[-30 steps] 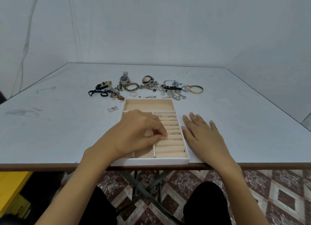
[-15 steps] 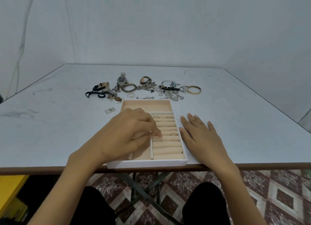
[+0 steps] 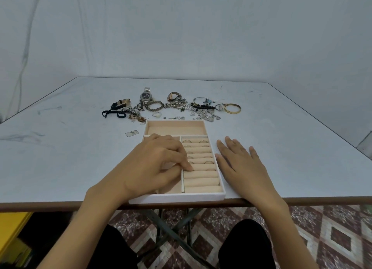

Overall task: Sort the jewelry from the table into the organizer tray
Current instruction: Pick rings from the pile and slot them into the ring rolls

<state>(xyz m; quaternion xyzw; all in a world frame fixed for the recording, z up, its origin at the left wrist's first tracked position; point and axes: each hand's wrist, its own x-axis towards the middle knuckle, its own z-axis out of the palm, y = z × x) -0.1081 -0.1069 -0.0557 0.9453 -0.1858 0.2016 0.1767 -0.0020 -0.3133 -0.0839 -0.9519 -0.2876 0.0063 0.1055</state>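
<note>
left hand (image 3: 153, 166), fingertips (image 3: 188, 167) drawn back leftward over ring rolls (image 3: 201, 181) toward divider (image 3: 183, 186)

You're looking at a pale grey-white table (image 3: 281, 148) with dark scuff marks and a brown front edge. Organizer tray (image 3: 181, 198): white shell, peach-beige lining, ring rolls (image 3: 201, 181) the same beige. Watch (image 3: 145, 95): silver band, dark dial. Bangle (image 3: 232, 108): gold. Bead bracelet (image 3: 203, 107): black. Second bead bracelet (image 3: 154, 105): dull olive-brown. Strap (image 3: 112, 112) at the left end of the pile: black. Wall (image 3: 181, 37): plain pale grey-blue. Floor (image 3: 332, 228): maroon and cream tiles in a diamond pattern. Your trousers (image 3: 245, 246): black. Bin (image 3: 10, 228) lower left: yellow.
</note>
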